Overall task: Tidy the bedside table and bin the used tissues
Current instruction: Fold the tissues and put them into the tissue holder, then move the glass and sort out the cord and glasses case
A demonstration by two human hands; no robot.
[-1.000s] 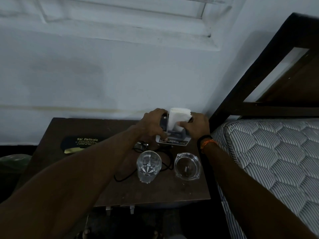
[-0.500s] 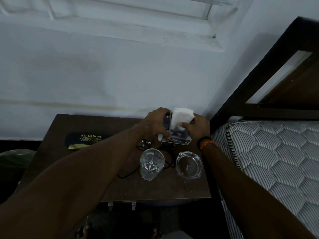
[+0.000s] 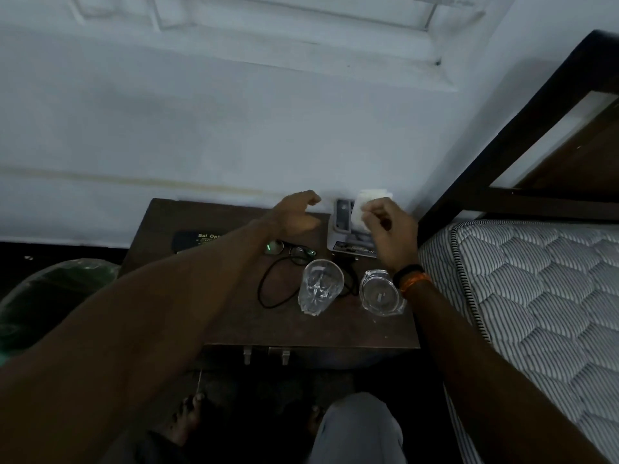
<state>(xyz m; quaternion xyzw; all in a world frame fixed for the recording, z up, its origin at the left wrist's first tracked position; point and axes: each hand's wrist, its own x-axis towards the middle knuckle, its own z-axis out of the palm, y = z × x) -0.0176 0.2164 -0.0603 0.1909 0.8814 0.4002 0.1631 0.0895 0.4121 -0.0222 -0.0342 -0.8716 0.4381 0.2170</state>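
Note:
A stack of white tissues [image 3: 372, 197] stands upright in a grey holder [image 3: 342, 218] at the back right of the dark wooden bedside table [image 3: 335, 326]. My right hand [image 3: 390, 231] is in front of the stack, with its fingertips pinched on the tissues' near edge. My left hand [image 3: 296, 214] hovers to the left of the holder, apart from it, with its fingers loosely curled and nothing in them. The holder's base is partly hidden behind my right hand.
Spectacles [image 3: 289, 251] and a looped black cord [image 3: 273, 291] lie mid-table. In front stand a glass tumbler [image 3: 320, 289] and a glass ashtray [image 3: 382, 293]. A black spectacle case [image 3: 192, 241] lies at the left. A green-lined bin [image 3: 50, 296] is on the floor at the left, the mattress [image 3: 536, 279] at the right.
My left hand has let go of the holder and drawn away to the left, uncovering the spectacles. My right hand stays at the tissues. The view has tilted downward.

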